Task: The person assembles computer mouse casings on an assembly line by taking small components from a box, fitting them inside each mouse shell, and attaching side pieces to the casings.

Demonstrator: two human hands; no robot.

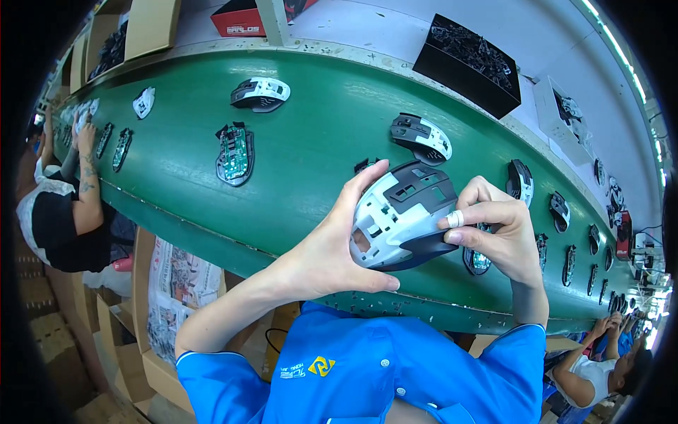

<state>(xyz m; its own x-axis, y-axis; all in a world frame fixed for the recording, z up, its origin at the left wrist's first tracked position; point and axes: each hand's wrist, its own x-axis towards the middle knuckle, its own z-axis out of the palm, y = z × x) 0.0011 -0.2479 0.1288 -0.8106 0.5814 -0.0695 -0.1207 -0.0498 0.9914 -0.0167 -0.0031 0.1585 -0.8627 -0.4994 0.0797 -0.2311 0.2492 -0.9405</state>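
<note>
Above the green belt I hold a white and black computer mouse shell point(406, 220), tilted, with cut-outs showing in its top. My left hand point(321, 254) wraps its left end, thumb along the near edge and fingers on the far one. At the shell's right end, my right hand point(505, 230) pinches the edge between thumb and forefinger; a white wrap circles one finger. Whether a small part sits in that pinch is hidden. Partly behind the right hand lies a mouse base with a green circuit board point(479, 263). Another mouse shell point(421, 138) rests just beyond the held one.
The green conveyor belt point(318, 169) carries more mouse shells point(261, 93) and bases with circuit boards point(235, 152). Along its far side stand a black box point(467, 65) and a red box point(239, 20). Co-workers sit at left point(67, 212) and right point(586, 374). Cardboard boxes point(141, 311) stand lower left.
</note>
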